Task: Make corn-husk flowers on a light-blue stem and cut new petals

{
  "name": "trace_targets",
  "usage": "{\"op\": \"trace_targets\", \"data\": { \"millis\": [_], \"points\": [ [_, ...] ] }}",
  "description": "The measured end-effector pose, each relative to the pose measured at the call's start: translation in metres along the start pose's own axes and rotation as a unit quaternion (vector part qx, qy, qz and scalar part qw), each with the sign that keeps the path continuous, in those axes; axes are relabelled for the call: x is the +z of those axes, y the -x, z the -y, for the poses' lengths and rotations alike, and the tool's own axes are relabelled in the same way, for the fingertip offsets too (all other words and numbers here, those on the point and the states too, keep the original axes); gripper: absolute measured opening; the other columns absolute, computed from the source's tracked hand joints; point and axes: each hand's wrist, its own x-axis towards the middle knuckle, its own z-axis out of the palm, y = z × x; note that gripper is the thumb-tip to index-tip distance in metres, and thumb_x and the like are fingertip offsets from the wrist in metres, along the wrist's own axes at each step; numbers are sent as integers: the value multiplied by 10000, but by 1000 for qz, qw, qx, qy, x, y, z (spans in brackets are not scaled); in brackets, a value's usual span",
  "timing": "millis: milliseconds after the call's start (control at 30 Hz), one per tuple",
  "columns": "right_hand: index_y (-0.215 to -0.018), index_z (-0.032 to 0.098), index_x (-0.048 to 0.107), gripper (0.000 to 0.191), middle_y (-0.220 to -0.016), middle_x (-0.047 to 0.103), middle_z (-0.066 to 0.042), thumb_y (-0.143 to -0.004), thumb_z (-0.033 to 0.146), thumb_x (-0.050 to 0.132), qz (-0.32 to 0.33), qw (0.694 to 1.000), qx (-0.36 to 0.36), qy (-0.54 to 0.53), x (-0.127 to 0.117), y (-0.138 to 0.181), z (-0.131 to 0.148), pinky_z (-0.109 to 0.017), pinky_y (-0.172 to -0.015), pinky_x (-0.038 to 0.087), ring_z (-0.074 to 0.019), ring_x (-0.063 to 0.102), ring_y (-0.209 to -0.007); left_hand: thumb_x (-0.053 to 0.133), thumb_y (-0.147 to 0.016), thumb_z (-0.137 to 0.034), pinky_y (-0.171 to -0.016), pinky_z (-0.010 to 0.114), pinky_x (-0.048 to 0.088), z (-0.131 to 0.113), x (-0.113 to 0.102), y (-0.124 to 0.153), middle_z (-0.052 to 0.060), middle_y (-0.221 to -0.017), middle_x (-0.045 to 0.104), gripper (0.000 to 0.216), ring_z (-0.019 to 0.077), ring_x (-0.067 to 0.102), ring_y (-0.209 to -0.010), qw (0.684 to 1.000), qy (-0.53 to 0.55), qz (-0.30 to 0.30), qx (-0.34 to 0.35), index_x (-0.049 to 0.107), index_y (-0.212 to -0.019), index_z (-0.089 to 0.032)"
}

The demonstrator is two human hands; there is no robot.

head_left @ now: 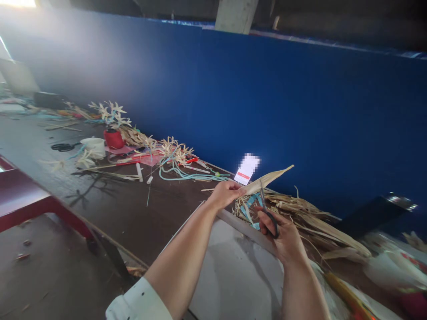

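Observation:
A pale dried husk leaf (271, 177) is pinched at its near end by my left hand (225, 194), its pointed tip reaching out to the right. Black-handled scissors (273, 226) are in my right hand (282, 233), fingers in the loops. Their blades point up and meet the lower part of the leaf; whether they are parted is hard to make out. Below the leaf lie small husk scraps and blue strips (248, 205). A bundle of dried husk leaves (310, 213) spreads to the right of my right hand.
A lit phone (246, 171) leans at the blue wall (300, 111). Leftward on the dark table (173, 209) are husk flowers (175, 151), pale blue cords (187, 174), a red pot (114, 138), a white cup (94, 147) and black scissors (63, 146). A red stool (26, 195) stands lower left.

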Motion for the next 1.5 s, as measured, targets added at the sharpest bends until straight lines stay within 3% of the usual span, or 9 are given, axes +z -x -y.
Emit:
{"op": "trace_targets", "data": {
  "millis": [267, 400, 567, 767, 1200, 1500],
  "points": [
    [-1002, 174, 684, 456, -603, 562, -4, -653, 461, 745, 9, 1000, -6, 3, 0, -1, -2, -225, -448, 304, -106, 467, -517, 684, -635, -357, -530, 209, 328, 6, 2, -3, -1, -641, 576, 308, 81, 431, -543, 998, -28, 50, 0, 681, -840, -127],
    [-1021, 183, 666, 463, -663, 608, -26, -672, 482, 723, 17, 1000, -3, 9, 3, -2, -4, -219, -463, 333, -121, 509, -569, 687, -635, -346, -515, 204, 340, 2, 5, 0, -10, -607, 558, 261, 82, 444, -542, 1000, -11, 1, -20, 674, -781, -130],
    [-1041, 182, 642, 483, -713, 630, -43, -691, 511, 690, 64, 998, 2, 19, 14, -1, -4, -214, -457, 339, -150, 546, -627, 685, -656, -269, -503, 198, 403, -3, 13, -1, 7, -640, 591, 179, 90, 519, -565, 986, 129, -73, -81, 642, -762, -131],
    [-1036, 168, 636, 487, -790, 641, -67, -694, 512, 682, 87, 996, -20, 15, 30, -1, -8, -225, -471, 352, -155, 559, -644, 670, -678, -181, -596, 247, 509, -2, 20, -2, 21, -673, 618, 93, 119, 602, -628, 967, 227, -85, -80, 607, -723, -131],
    [-966, 156, 665, 480, -682, 619, -33, -622, 480, 744, 28, 1000, 4, 10, 39, 0, -3, -224, -446, 316, -106, 478, -520, 642, -685, -251, -512, 192, 442, -10, 19, 5, 14, -660, 599, 117, 89, 531, -546, 983, 143, -75, -90, 608, -702, -140],
    [-955, 150, 673, 498, -623, 594, -23, -595, 483, 757, 19, 1000, 10, 16, 39, 1, -1, -219, -435, 308, -115, 491, -520, 621, -697, -228, -492, 204, 441, -14, 21, 7, 7, -624, 569, 103, 86, 504, -513, 980, 157, -70, -99, 574, -681, -138]
  ]
}}
